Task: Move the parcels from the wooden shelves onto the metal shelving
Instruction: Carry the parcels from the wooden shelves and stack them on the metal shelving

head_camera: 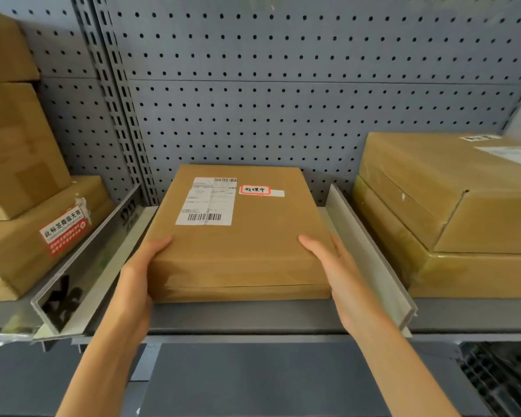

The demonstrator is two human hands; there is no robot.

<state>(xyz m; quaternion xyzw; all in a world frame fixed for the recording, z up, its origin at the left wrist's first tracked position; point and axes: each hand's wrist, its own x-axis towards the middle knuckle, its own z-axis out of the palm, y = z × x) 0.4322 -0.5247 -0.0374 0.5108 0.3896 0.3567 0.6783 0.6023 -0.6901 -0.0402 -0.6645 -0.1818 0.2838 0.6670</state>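
**Flat parcel sitting in its bay, both hands on the near corners**

Head view: the flat cardboard parcel (238,233) lies on the grey metal shelf (253,316), between two upright dividers (370,251), its long axis running straight away from the person toward the pegboard back panel (283,85). The shipping label (206,201) and a small red-bordered sticker (256,190) face up.

The left hand (139,275) wraps the near-left corner, thumb on top and fingers curled round the side. The right hand (331,266) lies along the near-right edge with fingers fairly straight, pressing rather than gripping (as far as I can tell). Both are about equally close, so any push goes straight back along that axis.

Hard to make out: the fingers below the box, and whether the far end touches the back panel. The stacked boxes (451,212) on the right are cut off by the frame.
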